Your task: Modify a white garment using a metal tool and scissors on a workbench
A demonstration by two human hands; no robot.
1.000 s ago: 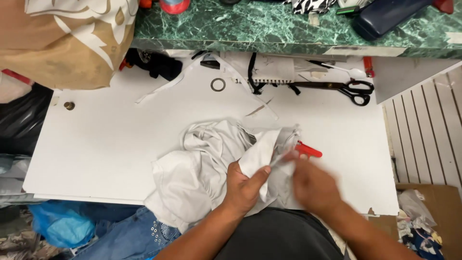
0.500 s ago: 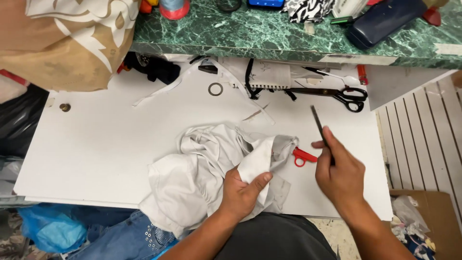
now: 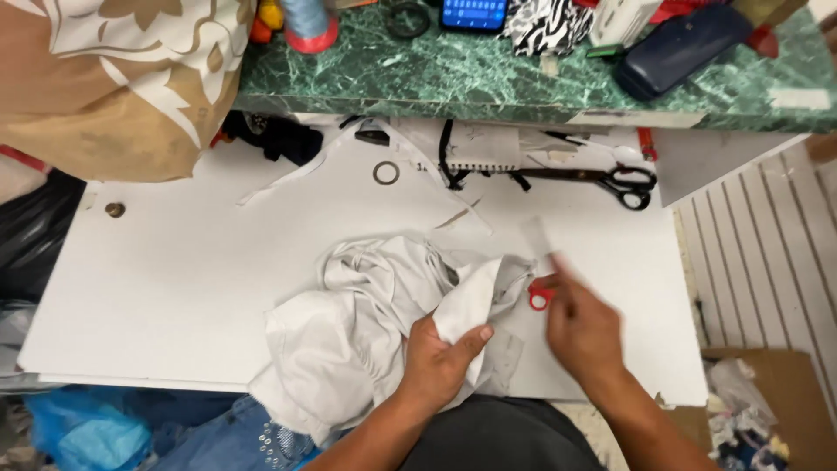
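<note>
A crumpled pale grey garment (image 3: 357, 323) lies on the white table (image 3: 192, 279) near its front edge. My left hand (image 3: 440, 362) is closed on a fold of the garment's right side. My right hand (image 3: 584, 327), blurred with motion, is just right of the garment, its fingers pinched on a thin stick-like tool (image 3: 535, 237) that shows only as a pale streak. A small red-handled tool (image 3: 540, 297) lies against the garment beside my right fingers.
Large black scissors (image 3: 623, 181), a spiral notebook (image 3: 478, 155) and a small dark ring (image 3: 386, 173) lie at the table's back. A green marble shelf (image 3: 453, 78) carries clutter behind. Brown patterned cloth (image 3: 96, 87) hangs at left. Jeans (image 3: 218, 440) and a cardboard box (image 3: 776, 401) sit below.
My right hand lifted away to the right with the thin tool, then swung back down and left towards the garment. My left hand kept its grip on the fold.
</note>
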